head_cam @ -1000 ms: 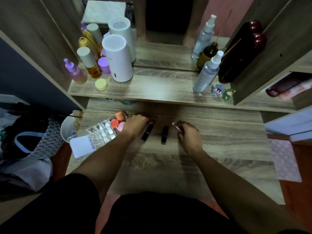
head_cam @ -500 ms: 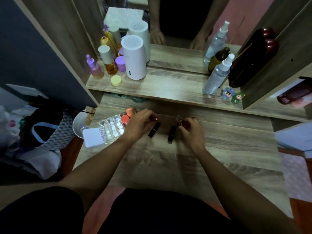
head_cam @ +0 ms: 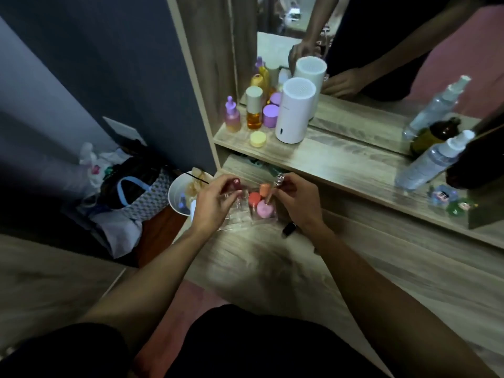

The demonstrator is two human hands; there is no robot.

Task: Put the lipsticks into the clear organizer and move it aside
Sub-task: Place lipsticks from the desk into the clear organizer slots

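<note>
- The clear organizer [head_cam: 242, 214] sits at the left end of the wooden desk [head_cam: 368, 268], right between both hands. It's see-through plastic with little square cells, and three makeup sponges [head_cam: 259, 200] (orange, coral, pink) are stuffed in its right part.
- Left hand [head_cam: 212, 205] is over the organizer's left side, fingers pinched around a dark red lipstick [head_cam: 234, 184] with a glossy rounded top, held just above the cells.
- Right hand [head_cam: 297, 203] is at the organizer's right edge, fingers closed on a lipstick with a clear cap [head_cam: 278, 181], tilted over the sponges. It's blurry, so I can't say if the tip is touching anything.
- One black lipstick [head_cam: 289, 229] lies flat on the desk just beside the right wrist.
- No readable writing anywhere; too blurry for labels.
- Left of the desk edge there's a white cup [head_cam: 177, 197], and past it a bag with a blue handle [head_cam: 131, 195].
- On the shelf behind: a white cylinder with a perforated top [head_cam: 294, 113], a purple dropper bottle [head_cam: 232, 115], an amber bottle with a pale cap [head_cam: 254, 109], a lilac jar [head_cam: 270, 115], a little yellow lid [head_cam: 258, 139], and a clear spray bottle [head_cam: 433, 159] off to the right.
</note>
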